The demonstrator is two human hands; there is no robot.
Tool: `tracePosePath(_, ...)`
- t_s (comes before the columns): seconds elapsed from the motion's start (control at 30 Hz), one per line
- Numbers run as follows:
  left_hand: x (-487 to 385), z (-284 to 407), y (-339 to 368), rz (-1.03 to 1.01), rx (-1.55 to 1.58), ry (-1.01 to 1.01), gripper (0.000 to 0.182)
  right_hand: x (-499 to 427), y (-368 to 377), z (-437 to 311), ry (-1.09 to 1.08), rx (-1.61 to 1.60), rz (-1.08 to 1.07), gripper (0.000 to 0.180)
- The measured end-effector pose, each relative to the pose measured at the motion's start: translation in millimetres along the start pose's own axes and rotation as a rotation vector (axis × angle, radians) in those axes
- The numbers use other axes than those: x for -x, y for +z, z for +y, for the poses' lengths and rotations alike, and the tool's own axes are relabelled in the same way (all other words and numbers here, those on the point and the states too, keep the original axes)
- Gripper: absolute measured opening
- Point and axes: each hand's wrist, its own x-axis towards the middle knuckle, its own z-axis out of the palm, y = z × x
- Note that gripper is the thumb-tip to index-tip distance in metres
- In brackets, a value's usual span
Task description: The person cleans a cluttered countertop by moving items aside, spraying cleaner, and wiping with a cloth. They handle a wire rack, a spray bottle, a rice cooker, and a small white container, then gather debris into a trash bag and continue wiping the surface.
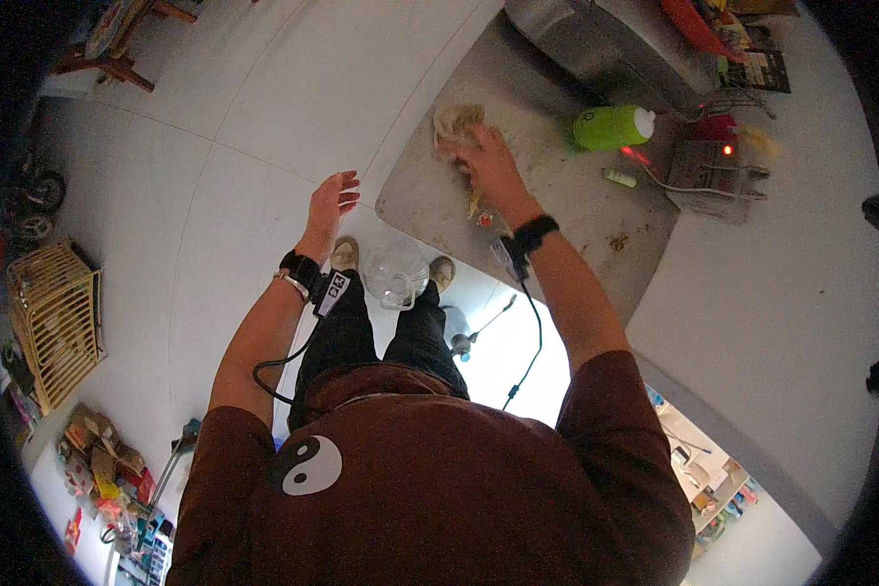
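My right hand (487, 161) is closed on a crumpled, light brown cloth (458, 123) at the left part of a grey tabletop (557, 198). Just below that hand lie a small yellow scrap (473, 206) and a small red and white piece (485, 219) on the table. Left of the table's edge, my left hand (329, 205) hangs in the air with its fingers apart and nothing in it. Dark crumbs (618, 242) lie near the table's lower right. A green bottle with a white cap (608, 127) is to the right of the cloth, with a small pale green container (620, 177) below it.
A large grey appliance (593, 51) stands along the table's back. At its right is a metallic device with a red light (707, 179) and a cable. A clear plastic jug (397, 275) stands on the floor between my feet. A slatted wooden rack (58, 322) is far left.
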Motion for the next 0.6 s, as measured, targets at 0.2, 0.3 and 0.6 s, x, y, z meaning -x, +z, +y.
tracePosePath(0.2, 8.4, 3.6, 2.9, -0.08, 0.165, 0.024, 0.052, 61.7, -28.4, 16.1, 0.142, -0.223, -0.012, 0.062)
tracePosePath(0.3, 10.0, 1.1, 1.9, -0.066, 0.258, -0.006, 0.049, 52.8, -40.5, 65.3, 0.39, -0.226, 0.287, 0.057)
tracePosePath(0.6, 11.2, -2.3, -0.3, -0.04, 0.307, -0.103, 0.046, 80.6, 18.6, 20.1, 0.242, 0.042, 0.239, 0.045)
